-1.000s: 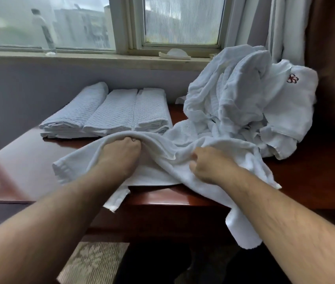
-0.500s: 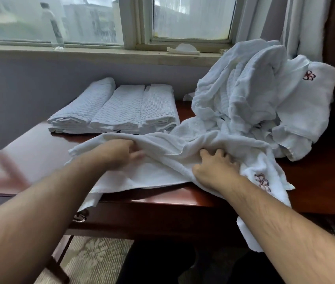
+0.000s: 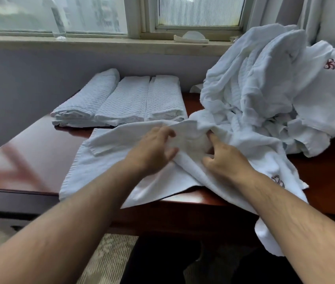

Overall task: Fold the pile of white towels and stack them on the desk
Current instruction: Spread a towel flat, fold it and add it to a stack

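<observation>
Head view: L hand point(image 3: 154, 149) flat on towel point(image 3: 111, 173), fingers spread, fairly straight, blurred. R hand point(image 3: 225, 160) just beside it, index poked into fold, thumb apart; pinching cloth or not, cannot tell. Towel lies on worktop point(image 3: 39, 156) at front edge, R corner hanging over. Rear R: unfolded pile point(image 3: 265, 89), touching towel. Rear L: folded towels point(image 3: 125, 103), three side by side nr wall

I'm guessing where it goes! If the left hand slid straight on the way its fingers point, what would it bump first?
Probably the bunched-up ridge of the white cloth towel just past the left hand, then the crumpled white towel pile. Depth is unclear.
</observation>
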### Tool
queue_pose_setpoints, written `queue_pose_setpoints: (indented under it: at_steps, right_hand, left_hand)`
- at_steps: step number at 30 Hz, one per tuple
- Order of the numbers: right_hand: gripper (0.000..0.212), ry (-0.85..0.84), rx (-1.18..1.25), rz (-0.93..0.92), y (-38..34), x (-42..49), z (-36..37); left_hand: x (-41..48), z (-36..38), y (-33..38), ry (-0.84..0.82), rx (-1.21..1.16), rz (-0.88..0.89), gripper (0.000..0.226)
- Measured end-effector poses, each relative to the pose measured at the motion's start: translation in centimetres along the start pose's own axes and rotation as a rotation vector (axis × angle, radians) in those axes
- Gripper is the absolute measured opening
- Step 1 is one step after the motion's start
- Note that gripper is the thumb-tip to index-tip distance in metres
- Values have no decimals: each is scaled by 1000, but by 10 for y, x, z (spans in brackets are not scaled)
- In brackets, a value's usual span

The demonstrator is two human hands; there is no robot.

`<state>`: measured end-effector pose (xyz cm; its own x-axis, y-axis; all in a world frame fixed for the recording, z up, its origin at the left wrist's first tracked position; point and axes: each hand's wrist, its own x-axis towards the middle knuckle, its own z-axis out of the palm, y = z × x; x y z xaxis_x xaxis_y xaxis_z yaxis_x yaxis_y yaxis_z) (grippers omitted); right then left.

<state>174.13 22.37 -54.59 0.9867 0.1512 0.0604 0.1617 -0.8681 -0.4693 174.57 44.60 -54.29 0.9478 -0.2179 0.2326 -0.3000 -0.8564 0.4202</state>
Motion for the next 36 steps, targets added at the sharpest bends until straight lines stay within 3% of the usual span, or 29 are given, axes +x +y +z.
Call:
queue_pose_setpoints:
  at_steps: [4, 8, 10, 12, 13, 15, 17, 19, 23, 30, 36]
  right_hand:
    - [67, -74, -24, 118, 2, 1, -13]
    - [86, -147, -270, 202, 3, 0, -23]
    - [93, -159, -339, 211, 4, 0, -22]
    - [93, -193, -284, 195, 5, -3, -17]
    - [90, -208, -247, 162, 6, -4, -15]
    - [84, -204, -177, 92, 8, -9, -14]
    - [74, -158, -118, 82, 15, -14, -17]
    - [63, -88, -231, 161, 20, -18, -19]
    - [70, -130, -362, 333, 18, -19, -16]
    - [92, -195, -309, 243, 20, -7, 3]
    - [92, -221, -320, 163, 31, 1, -5]
  left_hand:
    - [-10, 15, -6, -162, 109, -15, 116]
    - [-18, -8, -22, -419, 105, -64, 141]
    - [-19, -13, -20, -386, 208, -86, 122]
    - [-12, -9, -11, -96, 338, -7, 75]
    - [-9, -5, -5, 38, 321, 48, 61]
    - [-8, 9, 4, 53, 188, 118, 51]
    - [-12, 26, 5, -68, 197, 147, 74]
    - [-16, 37, -1, -86, 249, 194, 99]
    - [-13, 29, -20, -168, 216, 194, 125]
    - [-27, 14, -35, -221, 223, 83, 134]
    - [-41, 4, -35, -286, 225, 78, 135]
